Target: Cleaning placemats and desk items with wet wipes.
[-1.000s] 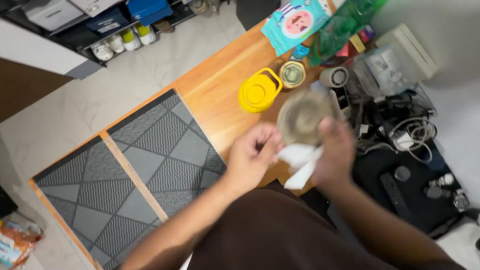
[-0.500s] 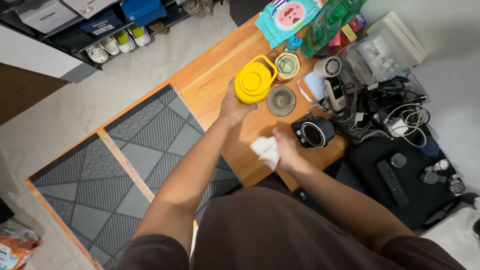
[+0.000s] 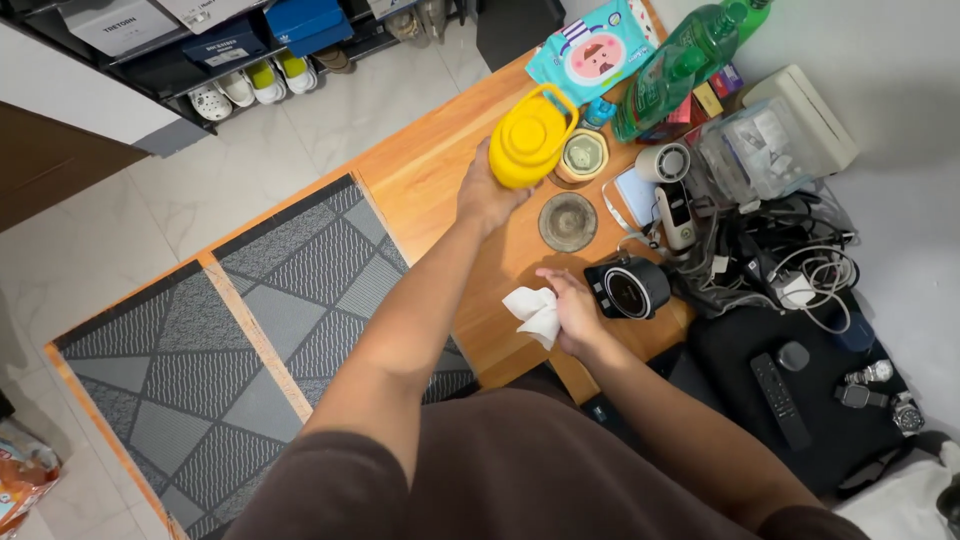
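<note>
yellow round plastic container (image 3: pixel 528 148) gripped; crumpled white tissue (image 3: pixel 534 314) held.

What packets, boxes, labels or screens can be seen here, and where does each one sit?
Teal soft wipes packet with a pink round cartoon picture: far end of the wooden table.
Green plastic bottle: lying right of the packet.
White cardboard box and blue shoe boxes: dark shelf, top left.
Clear plastic container: right, above the cables.
Orange snack bag: floor, bottom left.
</note>
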